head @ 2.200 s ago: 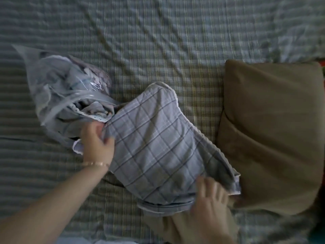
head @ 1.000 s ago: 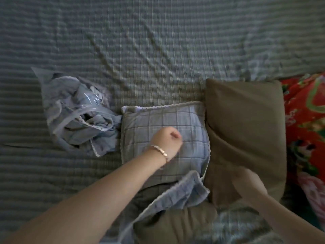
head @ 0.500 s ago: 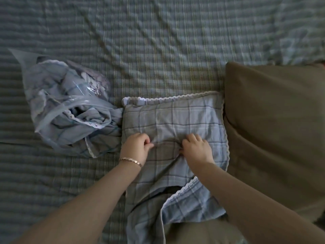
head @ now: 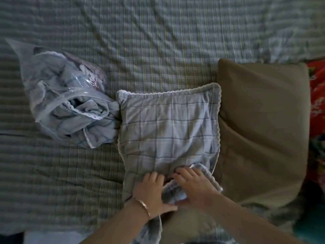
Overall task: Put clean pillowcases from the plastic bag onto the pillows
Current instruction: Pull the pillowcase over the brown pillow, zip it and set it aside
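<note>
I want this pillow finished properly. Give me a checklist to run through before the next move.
1. Far corners of the pillowcase filled: ok.
2. Open end closed: not ok, bare pillow shows below it.
3. Left hand and right hand at the open end: ok.
4. Right hand's grip on the flap: cannot tell.
5. More cloth in the plastic bag: ok.
6. Brown pillow alongside covered: not ok.

Inspection found no legible text, label, brand, number or sign. The plastic bag (head: pixel 44 81) carried no readable print. The checked pillowcase (head: pixel 168 127), the brown pillow (head: pixel 263 120) and the striped bedsheet (head: pixel 158 41) bore pattern only. The red floral fabric (head: pixel 318 103) at the right edge showed no lettering.
</note>
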Motion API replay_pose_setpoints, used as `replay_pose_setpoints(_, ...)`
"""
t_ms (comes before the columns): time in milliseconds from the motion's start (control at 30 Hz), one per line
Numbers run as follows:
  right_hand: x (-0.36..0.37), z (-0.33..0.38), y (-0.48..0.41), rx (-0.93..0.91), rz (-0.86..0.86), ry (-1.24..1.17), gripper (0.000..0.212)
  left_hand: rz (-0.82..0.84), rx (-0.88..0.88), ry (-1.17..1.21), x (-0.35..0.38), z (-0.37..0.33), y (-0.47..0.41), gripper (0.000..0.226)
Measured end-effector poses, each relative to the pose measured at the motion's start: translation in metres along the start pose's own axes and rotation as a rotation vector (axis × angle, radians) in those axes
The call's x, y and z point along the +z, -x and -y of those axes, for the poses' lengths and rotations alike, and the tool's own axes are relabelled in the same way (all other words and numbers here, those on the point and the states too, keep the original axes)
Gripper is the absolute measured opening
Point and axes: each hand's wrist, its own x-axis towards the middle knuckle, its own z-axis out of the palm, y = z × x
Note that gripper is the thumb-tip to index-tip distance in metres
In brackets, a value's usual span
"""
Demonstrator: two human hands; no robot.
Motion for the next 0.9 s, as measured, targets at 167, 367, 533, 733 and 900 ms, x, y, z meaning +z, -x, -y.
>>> replay_pose_setpoints(167,0.021,0.001,0.007,-0.017,0.098,0.188,0.034,-0.076,-0.085,0.035,0.015,-0.001,0.025,0.020)
replay_pose_setpoints(367,-0.017,0.004,0.045,0.026,0.053,-0.020,0.028,-0.320,0.369,0.365,0.001,0.000,0.061,0.013)
replay_pose_setpoints(533,0.004,0.029,0.107,0.077,0.447,0.030,0.027,0.228,0.406,0.343,0.027,-0.018,0.110,0.013)
replay_pose_setpoints(733,0.054,0.045,0.107,0.318,0.750,0.203,0.047,-0.140,-0.260,0.621,0.038,0.033,0.061,0.017)
replay_pose_setpoints(900,0.044,0.106,0.052,0.557,0.248,-0.307,0.050,-0.224,-0.706,1.124,-0.003,0.066,0.002,0.089)
